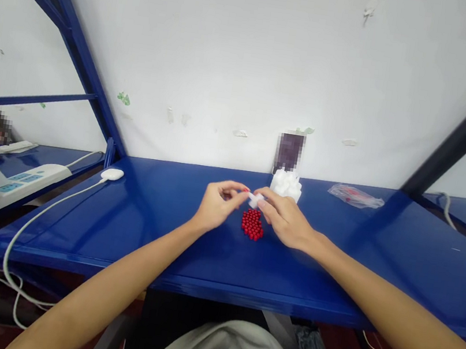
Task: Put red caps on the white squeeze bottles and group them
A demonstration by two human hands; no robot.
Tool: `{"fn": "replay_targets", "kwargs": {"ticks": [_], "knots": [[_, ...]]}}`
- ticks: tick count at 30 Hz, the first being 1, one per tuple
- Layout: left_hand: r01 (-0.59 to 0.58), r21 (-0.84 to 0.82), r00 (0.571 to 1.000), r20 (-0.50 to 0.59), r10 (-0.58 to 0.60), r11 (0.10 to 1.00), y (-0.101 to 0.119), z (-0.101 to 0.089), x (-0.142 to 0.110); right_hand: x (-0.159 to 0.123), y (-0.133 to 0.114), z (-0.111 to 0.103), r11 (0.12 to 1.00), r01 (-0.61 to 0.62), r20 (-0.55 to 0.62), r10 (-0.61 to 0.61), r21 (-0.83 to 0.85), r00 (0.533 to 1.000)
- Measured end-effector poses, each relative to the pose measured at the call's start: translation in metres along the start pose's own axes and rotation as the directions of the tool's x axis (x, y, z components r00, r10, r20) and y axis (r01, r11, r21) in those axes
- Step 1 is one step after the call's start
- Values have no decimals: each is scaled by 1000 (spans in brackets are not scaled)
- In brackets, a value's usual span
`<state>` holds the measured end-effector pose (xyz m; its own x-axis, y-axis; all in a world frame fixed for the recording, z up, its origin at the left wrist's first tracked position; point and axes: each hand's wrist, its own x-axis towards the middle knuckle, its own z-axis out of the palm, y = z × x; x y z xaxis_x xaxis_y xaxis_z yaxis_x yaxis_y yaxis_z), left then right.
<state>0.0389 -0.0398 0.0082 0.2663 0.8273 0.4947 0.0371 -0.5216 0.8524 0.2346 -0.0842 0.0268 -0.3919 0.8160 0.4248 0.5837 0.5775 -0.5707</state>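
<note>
My left hand (217,204) and my right hand (285,217) meet above the blue shelf (155,227). My right hand pinches a small white piece (254,199) between thumb and fingers. My left hand is pinched too, with a tiny red bead at its fingertips next to the white piece. Just below the fingers lies a cluster of several small red beads (252,224). Behind my right hand stands a heap of small white pieces (286,183) near the wall.
A clear plastic bag (356,196) lies at the back right of the shelf. A white plug and cable (111,174) trail off the left side toward a white power strip (3,187). Blue frame posts (84,59) rise on both sides.
</note>
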Motion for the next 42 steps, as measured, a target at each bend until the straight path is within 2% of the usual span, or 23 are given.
{"fn": "replay_targets", "kwargs": {"ticks": [2, 4, 6, 10, 14, 17, 20, 22, 24, 25, 27, 29, 31, 34, 37, 39, 42], "knots": [[33, -20, 990, -134, -36, 999, -10, -20, 11, 0, 4, -1, 999, -16, -45, 14, -43, 999], [15, 3, 957, -290, -13, 1000, -21, -41, 22, -1, 8, -1, 998, -38, -85, 33, -57, 996], [8, 129, 942, -334, 36, 992, -30, -58, 29, -3, 11, 0, 997, -57, -138, 49, -56, 989], [60, 392, 960, -276, 55, 918, -40, -72, 32, -7, 13, -1, 1000, 5, -240, -9, -16, 971], [87, 567, 985, -172, 15, 819, -43, -70, 30, -9, 14, -2, 988, 9, -205, 24, 156, 979], [88, 610, 994, -103, -31, 788, -47, -69, 30, -8, 15, -2, 941, -30, -151, 86, 337, 985], [101, 623, 995, -84, -62, 776, -49, -68, 31, -7, 14, -3, 857, -53, -97, 119, 512, 988], [86, 635, 993, -117, -15, 768, -45, -67, 29, -6, 14, -6, 833, -75, -74, 138, 548, 988], [9, 649, 988, -123, 93, 760, -38, -62, 26, -5, 13, -8, 843, -93, -67, 151, 530, 986], [-54, 654, 985, -88, 147, 754, -33, -58, 23, -4, 13, -9, 855, -98, -66, 152, 510, 986], [-213, 642, 976, 101, 194, 736, -24, -47, 16, -4, 13, -9, 880, -109, -61, 155, 462, 986], [-367, 612, 920, 352, 174, 701, -16, -34, 9, -4, 13, -7, 897, -126, -52, 163, 423, 985], [-443, 574, 864, 477, 159, 689, -9, -24, 3, -6, 12, -6, 903, -135, -36, 163, 408, 986], [-460, 524, 831, 538, 139, 717, -2, -18, -2, -9, 10, -6, 885, -119, -3, 135, 451, 991], [-439, 495, 810, 580, 92, 750, 3, -20, -5, -11, 9, -8, 874, -48, -59, 88, 483, 994], [-425, 485, 800, 597, 67, 764, 4, -22, -5, -11, 10, -9, 905, -6, -104, 56, 425, 993], [-414, 482, 799, 599, 55, 772, 3, -23, -4, -10, 11, -7, 943, 7, -69, 17, 332, 997]]}}
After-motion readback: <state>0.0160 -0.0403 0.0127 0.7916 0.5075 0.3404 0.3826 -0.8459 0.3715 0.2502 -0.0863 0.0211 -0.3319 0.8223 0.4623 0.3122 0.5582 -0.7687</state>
